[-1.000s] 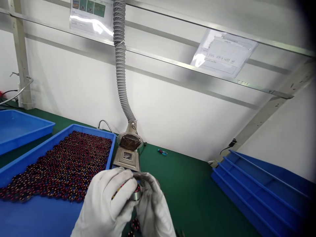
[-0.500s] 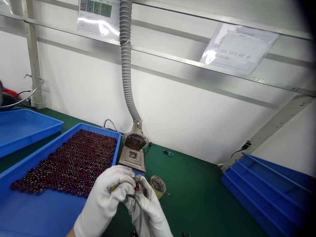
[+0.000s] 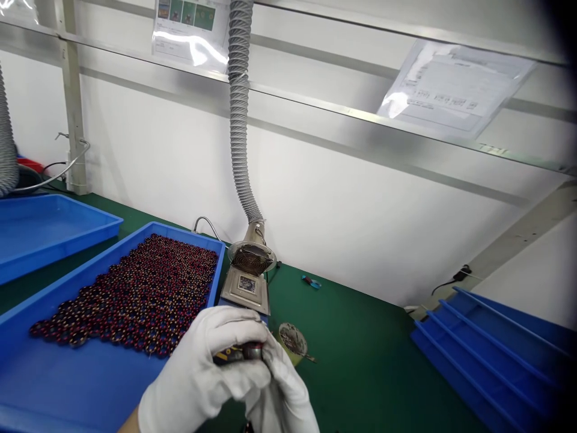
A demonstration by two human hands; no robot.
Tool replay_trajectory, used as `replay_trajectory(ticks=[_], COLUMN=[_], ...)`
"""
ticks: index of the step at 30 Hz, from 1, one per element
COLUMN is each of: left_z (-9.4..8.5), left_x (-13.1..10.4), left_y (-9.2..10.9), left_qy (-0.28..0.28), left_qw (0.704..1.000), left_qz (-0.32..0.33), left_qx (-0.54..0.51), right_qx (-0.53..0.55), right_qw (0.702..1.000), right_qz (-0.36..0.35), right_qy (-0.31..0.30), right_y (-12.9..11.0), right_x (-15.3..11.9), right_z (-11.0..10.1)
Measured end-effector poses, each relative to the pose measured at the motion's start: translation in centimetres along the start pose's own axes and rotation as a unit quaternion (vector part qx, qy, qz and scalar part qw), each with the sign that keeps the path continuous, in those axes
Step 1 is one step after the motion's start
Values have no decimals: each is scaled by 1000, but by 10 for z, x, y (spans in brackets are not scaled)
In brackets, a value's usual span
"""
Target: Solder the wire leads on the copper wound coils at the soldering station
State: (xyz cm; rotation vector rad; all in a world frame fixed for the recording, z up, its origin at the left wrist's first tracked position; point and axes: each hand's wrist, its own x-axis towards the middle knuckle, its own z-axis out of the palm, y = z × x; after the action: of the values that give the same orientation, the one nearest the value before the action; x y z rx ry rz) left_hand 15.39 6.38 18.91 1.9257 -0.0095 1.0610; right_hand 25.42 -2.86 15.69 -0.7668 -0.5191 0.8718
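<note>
Both my hands wear white gloves and meet low in the middle of the head view. My left hand (image 3: 202,361) has its fingers closed round a small dark coil (image 3: 252,350) with a reddish upper edge. Beside that coil, between the same fingers, a black and yellow piece (image 3: 226,355) shows in part; its kind is unclear. My right hand (image 3: 288,376) presses its fingertips against the coil's right side, and the glove tips look soiled. Many similar dark red and gold coils (image 3: 135,294) lie packed in a blue tray (image 3: 58,385) to the left.
Behind my hands stands a metal-topped solder pot (image 3: 246,285) under a grey extraction hose (image 3: 241,120). A small cup of grey residue (image 3: 293,338) sits close by my right hand. Small pliers (image 3: 311,282) lie farther back. Stacked blue trays (image 3: 491,355) lean at right; another blue tray (image 3: 54,231) is far left.
My left hand's fingers have shifted and the coil now shows its side more fully between my hands. The view has turned slightly left, so the scene sits farther right.
</note>
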Motion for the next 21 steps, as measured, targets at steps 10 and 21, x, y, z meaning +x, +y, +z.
replay_trajectory(ticks=[10, 21], left_z=[-10, -11], left_x=[2, -2], left_y=[-9, -4], left_qy=[148, 158], left_qw=[948, 962], left_qz=[-168, -154], left_qx=[-227, -158], right_qx=[-13, 37], right_qw=[1000, 998], right_qz=[11, 48], right_qy=[-16, -30], right_y=[1, -7], right_x=[5, -3], right_z=[3, 7])
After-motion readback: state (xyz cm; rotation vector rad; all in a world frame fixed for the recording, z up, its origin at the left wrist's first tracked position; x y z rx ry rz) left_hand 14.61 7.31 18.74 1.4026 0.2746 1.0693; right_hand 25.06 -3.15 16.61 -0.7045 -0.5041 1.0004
